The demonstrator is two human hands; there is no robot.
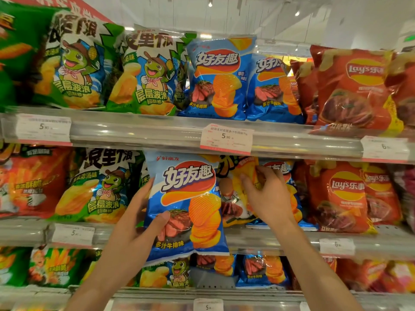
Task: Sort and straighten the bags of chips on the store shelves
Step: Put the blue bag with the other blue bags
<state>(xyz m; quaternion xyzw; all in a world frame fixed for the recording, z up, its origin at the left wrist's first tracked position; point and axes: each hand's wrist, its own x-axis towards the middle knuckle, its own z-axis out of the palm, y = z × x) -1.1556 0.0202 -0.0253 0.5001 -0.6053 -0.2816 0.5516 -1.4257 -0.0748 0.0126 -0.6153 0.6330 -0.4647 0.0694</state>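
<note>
My left hand (137, 221) grips a blue steak-flavour chip bag (190, 198) by its left edge, thumb across the front, and holds it upright in front of the middle shelf. My right hand (265, 196) reaches into that shelf and pinches a yellow bag (238, 173) that stands among blue bags (292, 198) of the same steak kind. The yellow bag's lower part is hidden behind the held bag and my hand.
Green turtle bags (98, 194) stand left of the gap, red Lay's bags (341, 198) to the right. The top shelf carries green (143, 75), blue (217, 79) and red (354, 88) bags. Price rails (157, 131) front each shelf; a lower shelf (224, 290) holds more bags.
</note>
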